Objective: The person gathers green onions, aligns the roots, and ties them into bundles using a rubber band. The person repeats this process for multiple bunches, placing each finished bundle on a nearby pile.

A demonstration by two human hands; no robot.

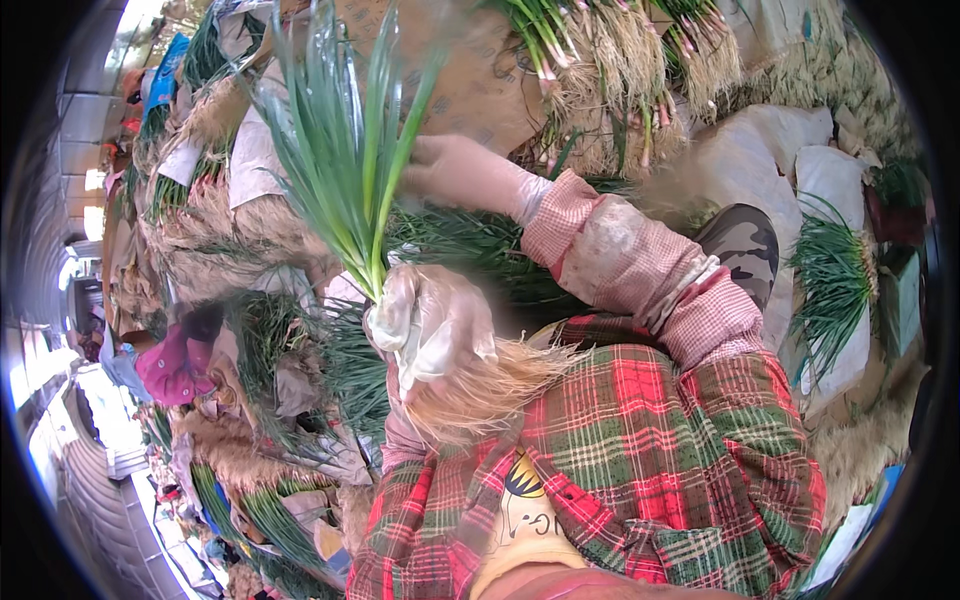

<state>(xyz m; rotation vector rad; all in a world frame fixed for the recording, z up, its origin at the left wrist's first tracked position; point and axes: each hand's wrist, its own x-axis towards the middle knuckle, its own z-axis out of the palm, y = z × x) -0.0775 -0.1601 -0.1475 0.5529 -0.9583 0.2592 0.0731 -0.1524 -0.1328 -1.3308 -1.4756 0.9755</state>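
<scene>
My left hand [435,322], in a thin whitish glove, grips a bunch of green onions [367,195] around its lower stems. The green leaves fan upward and away from me. Pale stringy roots [487,390] stick out below the fist, toward my plaid shirt. Close by the leaves on the right is my right hand [461,172], also gloved and blurred. Its fingertips are partly behind the leaves, so whether they hold anything is unclear. Beneath both hands lies a heap of loose green onions [480,244].
Brown printed sheeting [480,82] lies ahead, beside bundled green onions with long roots [622,67]. Another green onion pile [832,285] rests on white sheeting [757,157] at right. A person in pink [176,364] is at left, near more stacked onions [277,517].
</scene>
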